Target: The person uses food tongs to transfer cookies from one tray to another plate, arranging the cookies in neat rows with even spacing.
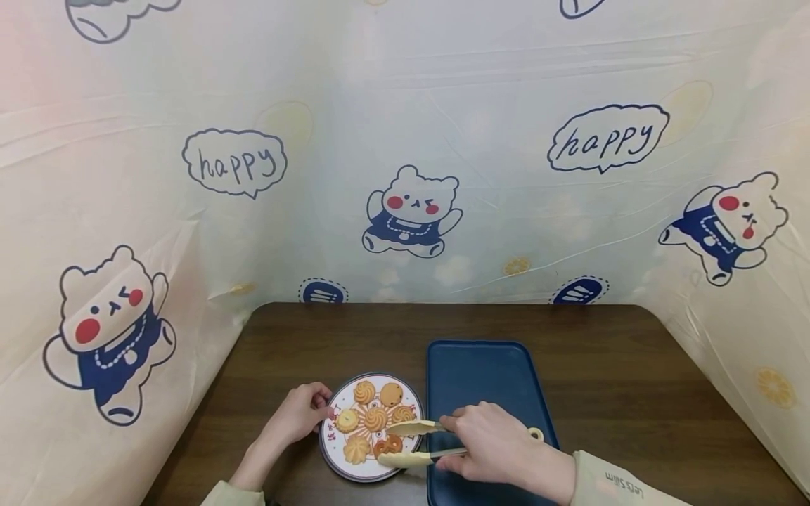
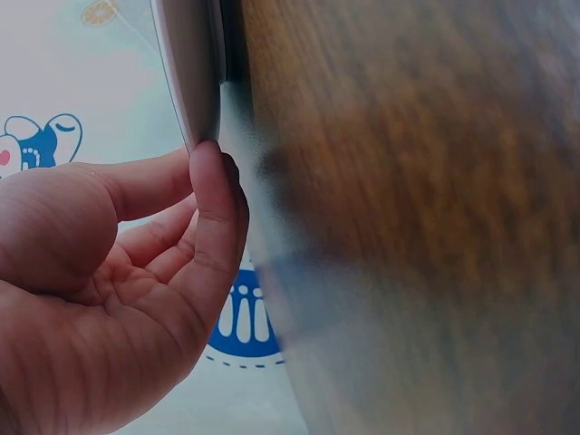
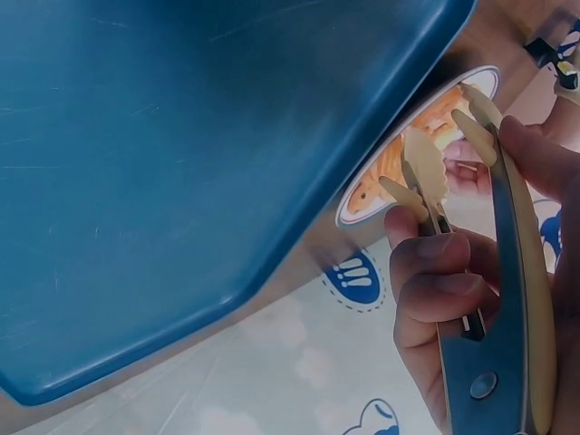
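My left hand pinches the left rim of a round white plate between thumb and fingers. In the left wrist view the plate's edge looks slightly raised at the fingertips. Several cookies lie on the plate, among them a swirled cookie in the middle and a brown pretzel-shaped cookie at the lower right. My right hand grips a pair of food tongs with cream tips. The tips are spread over the plate's right side, around the pretzel-shaped cookie; contact with it cannot be told.
A dark blue rectangular tray lies right of the plate, under my right hand, with bare surface showing. Both stand on a brown wooden table. A printed curtain hangs around the back and sides.
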Motion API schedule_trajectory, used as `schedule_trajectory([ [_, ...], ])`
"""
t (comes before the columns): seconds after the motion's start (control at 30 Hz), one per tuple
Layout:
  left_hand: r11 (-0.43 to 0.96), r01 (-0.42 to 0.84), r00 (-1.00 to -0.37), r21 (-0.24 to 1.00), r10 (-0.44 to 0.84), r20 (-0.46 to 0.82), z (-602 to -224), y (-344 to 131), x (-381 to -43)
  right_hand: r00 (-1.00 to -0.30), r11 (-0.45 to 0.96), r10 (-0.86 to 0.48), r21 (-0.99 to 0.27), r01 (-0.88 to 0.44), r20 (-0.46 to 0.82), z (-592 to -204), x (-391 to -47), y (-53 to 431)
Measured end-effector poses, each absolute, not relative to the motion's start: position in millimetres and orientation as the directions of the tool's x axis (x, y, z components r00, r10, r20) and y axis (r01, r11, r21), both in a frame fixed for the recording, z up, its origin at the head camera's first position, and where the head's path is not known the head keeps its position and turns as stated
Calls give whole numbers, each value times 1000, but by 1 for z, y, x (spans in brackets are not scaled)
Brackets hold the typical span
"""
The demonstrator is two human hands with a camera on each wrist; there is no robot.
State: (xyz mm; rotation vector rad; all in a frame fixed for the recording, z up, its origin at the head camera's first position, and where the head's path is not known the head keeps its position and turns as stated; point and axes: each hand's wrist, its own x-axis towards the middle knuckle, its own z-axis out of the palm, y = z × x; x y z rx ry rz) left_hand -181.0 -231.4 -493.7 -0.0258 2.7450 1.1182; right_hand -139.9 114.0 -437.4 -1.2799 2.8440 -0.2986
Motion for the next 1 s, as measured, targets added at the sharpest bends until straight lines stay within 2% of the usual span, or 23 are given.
schedule_trajectory([
  [0.7,707,-83,-985,702,51,-167,-498,-233,-182,-679,655,-730,-202,-728,79,-435,-137,114],
  [1.0,706,-83,-985,703,50,-166,-499,-233,-183,-752,733,-640,-167,-659,159,-431,-143,127],
])
